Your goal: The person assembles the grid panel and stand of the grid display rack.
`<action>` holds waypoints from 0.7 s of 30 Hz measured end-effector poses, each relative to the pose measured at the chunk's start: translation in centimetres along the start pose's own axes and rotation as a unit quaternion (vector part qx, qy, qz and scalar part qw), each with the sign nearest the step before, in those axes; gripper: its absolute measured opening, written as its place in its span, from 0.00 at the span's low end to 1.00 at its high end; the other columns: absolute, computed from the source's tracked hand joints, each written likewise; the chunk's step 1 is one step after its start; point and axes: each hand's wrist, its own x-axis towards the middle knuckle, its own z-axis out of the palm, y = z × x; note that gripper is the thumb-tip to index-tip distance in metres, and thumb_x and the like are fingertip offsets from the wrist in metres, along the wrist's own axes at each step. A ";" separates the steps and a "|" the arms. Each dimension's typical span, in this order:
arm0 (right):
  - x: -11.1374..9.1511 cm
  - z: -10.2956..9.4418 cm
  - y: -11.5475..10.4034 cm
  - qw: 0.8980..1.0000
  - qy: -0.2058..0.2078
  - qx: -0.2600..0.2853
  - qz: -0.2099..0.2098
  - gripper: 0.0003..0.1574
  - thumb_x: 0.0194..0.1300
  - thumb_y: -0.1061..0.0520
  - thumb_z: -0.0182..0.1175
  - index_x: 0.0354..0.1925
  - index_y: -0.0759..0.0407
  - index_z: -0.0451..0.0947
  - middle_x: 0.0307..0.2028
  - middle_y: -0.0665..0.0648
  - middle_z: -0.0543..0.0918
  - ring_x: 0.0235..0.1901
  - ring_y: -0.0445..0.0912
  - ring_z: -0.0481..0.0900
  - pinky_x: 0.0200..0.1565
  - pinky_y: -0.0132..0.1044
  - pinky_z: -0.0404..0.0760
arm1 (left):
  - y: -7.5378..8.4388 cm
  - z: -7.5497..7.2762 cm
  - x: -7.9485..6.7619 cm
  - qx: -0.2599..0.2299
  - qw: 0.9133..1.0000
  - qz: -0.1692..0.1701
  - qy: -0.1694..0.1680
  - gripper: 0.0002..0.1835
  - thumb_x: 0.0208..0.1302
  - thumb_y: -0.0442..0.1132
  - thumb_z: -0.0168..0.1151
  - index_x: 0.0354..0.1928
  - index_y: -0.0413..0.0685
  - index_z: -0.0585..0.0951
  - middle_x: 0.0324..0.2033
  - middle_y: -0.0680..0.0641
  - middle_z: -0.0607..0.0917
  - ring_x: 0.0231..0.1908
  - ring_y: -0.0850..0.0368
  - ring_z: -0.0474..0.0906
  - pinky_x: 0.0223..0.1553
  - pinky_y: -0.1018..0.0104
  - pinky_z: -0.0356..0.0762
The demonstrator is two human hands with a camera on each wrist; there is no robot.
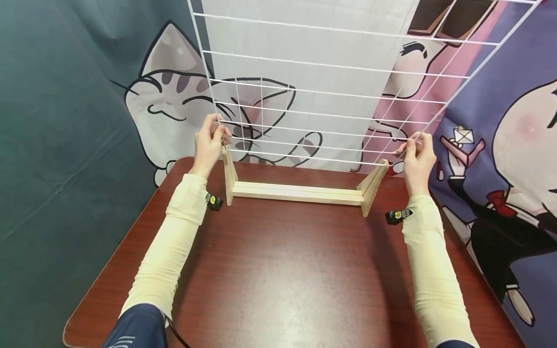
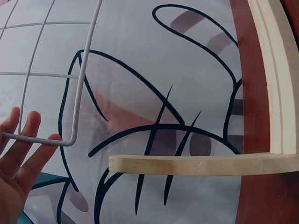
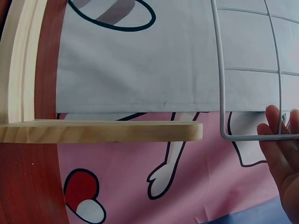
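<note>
here's white print point(image 1: 122, 342) on the navy sleeve point(image 1: 138, 320) at lower left, cut by the bottom edge, no word to be made out! over to the yellow marks point(image 1: 212, 199) on the left wrist device point(image 1: 216, 205) and right wrist device point(image 1: 392, 219): too small to read!

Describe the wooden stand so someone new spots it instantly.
Find the reddish-brown table; near its far edge, the wooden stand rests on it. It is a long, pale bar with an upright at each end, solid wood, unlike the white wire grid held above it.
</note>
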 end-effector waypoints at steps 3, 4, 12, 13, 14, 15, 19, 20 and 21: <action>0.4 0.2 -0.1 1.000 -0.003 0.014 0.002 0.06 0.71 0.59 0.52 0.37 0.47 0.71 0.19 0.39 0.79 0.22 0.30 0.79 0.33 0.22 0.78 | 0.1 0.0 0.5 -0.005 1.000 -0.002 0.003 0.10 0.72 0.32 0.49 0.50 0.36 0.73 0.29 0.33 0.83 0.22 0.62 0.81 0.28 0.70 0.80; 0.5 0.3 -0.1 1.000 -0.003 0.014 0.002 0.06 0.72 0.59 0.52 0.37 0.47 0.71 0.19 0.40 0.79 0.22 0.30 0.79 0.33 0.22 0.78 | 0.1 -0.1 0.7 -0.008 1.000 -0.003 0.003 0.10 0.72 0.32 0.49 0.51 0.35 0.73 0.28 0.34 0.83 0.22 0.62 0.81 0.28 0.70 0.80; 1.3 0.8 -0.7 1.000 -0.007 0.002 -0.003 0.03 0.72 0.60 0.51 0.40 0.57 0.72 0.18 0.40 0.78 0.21 0.31 0.78 0.34 0.21 0.78 | 0.6 -0.1 1.8 -0.010 1.000 -0.003 0.010 0.09 0.71 0.32 0.51 0.50 0.37 0.74 0.23 0.46 0.82 0.21 0.56 0.81 0.26 0.71 0.79; 1.3 0.8 -0.8 1.000 -0.007 0.002 -0.004 0.03 0.72 0.60 0.52 0.39 0.58 0.72 0.18 0.40 0.78 0.21 0.31 0.77 0.34 0.21 0.78 | 0.6 -0.1 1.9 -0.011 1.000 -0.005 0.010 0.09 0.71 0.32 0.51 0.50 0.37 0.74 0.23 0.47 0.82 0.21 0.57 0.81 0.27 0.71 0.79; 1.4 0.8 -0.8 1.000 -0.006 0.002 -0.004 0.03 0.72 0.59 0.52 0.39 0.57 0.72 0.18 0.40 0.78 0.21 0.31 0.77 0.34 0.21 0.78 | 0.6 -0.1 2.0 -0.010 1.000 -0.007 0.009 0.09 0.71 0.32 0.51 0.50 0.37 0.73 0.23 0.47 0.82 0.21 0.59 0.81 0.27 0.71 0.80; 1.4 0.9 -0.8 1.000 -0.007 0.002 -0.003 0.03 0.72 0.60 0.52 0.39 0.57 0.72 0.18 0.40 0.78 0.21 0.30 0.77 0.34 0.21 0.78 | 0.6 -0.1 2.0 -0.013 1.000 -0.011 0.007 0.09 0.71 0.32 0.51 0.50 0.37 0.73 0.23 0.46 0.82 0.21 0.59 0.81 0.27 0.72 0.80; 1.7 0.9 -0.5 1.000 -0.022 0.007 -0.001 0.05 0.72 0.61 0.51 0.38 0.52 0.71 0.19 0.40 0.78 0.21 0.30 0.78 0.34 0.20 0.78 | 0.8 -0.2 2.0 -0.028 0.999 -0.022 0.003 0.09 0.71 0.30 0.50 0.50 0.35 0.73 0.23 0.45 0.82 0.22 0.54 0.82 0.28 0.71 0.81; 1.7 1.0 -0.4 1.000 -0.027 0.008 -0.001 0.07 0.72 0.62 0.51 0.38 0.50 0.71 0.19 0.41 0.78 0.21 0.30 0.78 0.34 0.20 0.79 | 0.9 -0.2 2.0 -0.033 0.999 -0.025 0.002 0.10 0.70 0.30 0.50 0.50 0.34 0.72 0.23 0.45 0.82 0.22 0.52 0.82 0.28 0.71 0.81; 1.8 1.0 -0.4 0.999 -0.032 0.009 -0.001 0.09 0.72 0.62 0.50 0.37 0.47 0.71 0.19 0.41 0.78 0.21 0.30 0.78 0.34 0.20 0.79 | 0.9 -0.3 1.9 -0.038 0.999 -0.027 0.001 0.10 0.70 0.29 0.50 0.50 0.34 0.72 0.22 0.45 0.82 0.22 0.50 0.82 0.28 0.70 0.81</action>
